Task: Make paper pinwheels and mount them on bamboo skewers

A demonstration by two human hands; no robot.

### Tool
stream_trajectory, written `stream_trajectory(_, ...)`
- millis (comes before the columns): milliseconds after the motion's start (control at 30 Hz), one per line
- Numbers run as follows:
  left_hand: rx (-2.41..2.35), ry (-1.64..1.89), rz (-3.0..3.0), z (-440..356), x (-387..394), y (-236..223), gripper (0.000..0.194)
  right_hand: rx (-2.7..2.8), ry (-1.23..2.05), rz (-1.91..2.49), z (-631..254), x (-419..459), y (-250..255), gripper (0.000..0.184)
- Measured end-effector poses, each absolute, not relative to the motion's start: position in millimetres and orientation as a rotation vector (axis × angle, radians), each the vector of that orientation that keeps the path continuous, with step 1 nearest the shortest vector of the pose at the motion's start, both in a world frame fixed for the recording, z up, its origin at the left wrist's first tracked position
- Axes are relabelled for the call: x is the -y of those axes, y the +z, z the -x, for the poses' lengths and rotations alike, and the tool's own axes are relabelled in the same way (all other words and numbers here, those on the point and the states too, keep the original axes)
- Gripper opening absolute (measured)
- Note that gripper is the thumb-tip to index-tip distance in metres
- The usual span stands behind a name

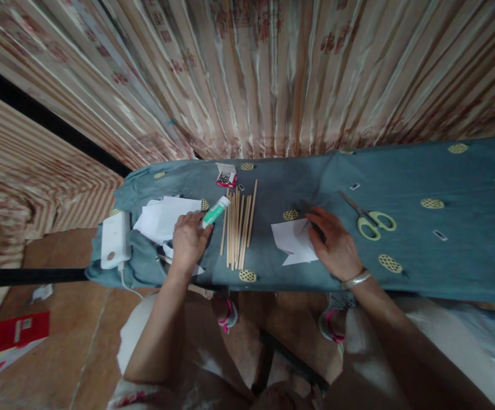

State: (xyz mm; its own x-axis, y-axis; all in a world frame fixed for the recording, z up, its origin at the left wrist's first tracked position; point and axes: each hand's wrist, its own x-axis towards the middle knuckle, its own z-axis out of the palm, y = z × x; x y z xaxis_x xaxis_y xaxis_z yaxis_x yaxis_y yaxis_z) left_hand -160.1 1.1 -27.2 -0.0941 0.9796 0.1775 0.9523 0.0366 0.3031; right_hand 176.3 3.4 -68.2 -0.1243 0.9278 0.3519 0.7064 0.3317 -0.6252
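Observation:
My left hand (189, 242) is closed around the lower end of a green and white glue tube (215, 211), which lies tilted on the blue-grey cloth-covered board (444, 256). Just to its right lie several thin wooden sticks (238, 228) side by side. My right hand (335, 242) rests palm down with fingers spread on the right edge of a folded white paper piece (292, 239). A silver bangle circles that wrist.
A pile of white paper sheets (164, 219) lies left of my left hand, beside a white power bank (115, 239) with a cable. Green-handled scissors (369, 219) lie to the right. A small red pin box (226, 177) sits near the curtain (251, 74).

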Motion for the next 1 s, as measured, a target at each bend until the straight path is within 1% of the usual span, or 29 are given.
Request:
stream_trajectory(100, -1.973, 0.904, -1.837, 139, 0, -25, 0.033, 1.782, 0.464, 1.433, -170, -1, -55, 0.035)
stream_trajectory(167, -1.719, 1.046, -1.611, 116, 4, -25, 0.037, 1.675, 0.631, 1.404, -164, 3, -44, 0.035)
stream_trajectory(233, -1.501, 1.063, -1.416, 88, 10, -24, 0.042, 1.541, 0.969, 1.322, -156, 8, -34, 0.04)
stream_trajectory(300, -1.318, 1.017, -1.301, 64, 16, -23, 0.043, 1.37, 1.319, 1.202, -148, 12, -29, 0.043)
stream_trajectory(400, -1.164, 1.009, -1.235, 41, 21, -20, 0.041, 1.092, 1.595, 1.072, -141, 15, -30, 0.043)
stream_trajectory(533, -1.188, 0.965, -1.254, 29, 20, -19, 0.039, 0.872, 1.661, 1.079, -141, 15, -34, 0.034)
stream_trajectory(667, -1.213, 0.904, -1.273, 29, 16, -21, 0.038, 0.675, 1.682, 1.079, -149, 10, -30, 0.036)
stream_trajectory(767, -1.242, 0.913, -1.325, 38, 13, -24, 0.033, 0.531, 1.624, 1.033, -162, 3, -27, 0.035)
stream_trajectory(833, -1.333, 0.881, -1.482, 45, 9, -27, 0.028, 0.473, 1.606, 1.006, -172, 0, -28, 0.034)
stream_trajectory(1000, -1.499, 0.634, -2.144, 49, -10, -35, 0.019, 0.367, 1.784, 1.0, -181, -2, -32, 0.037)
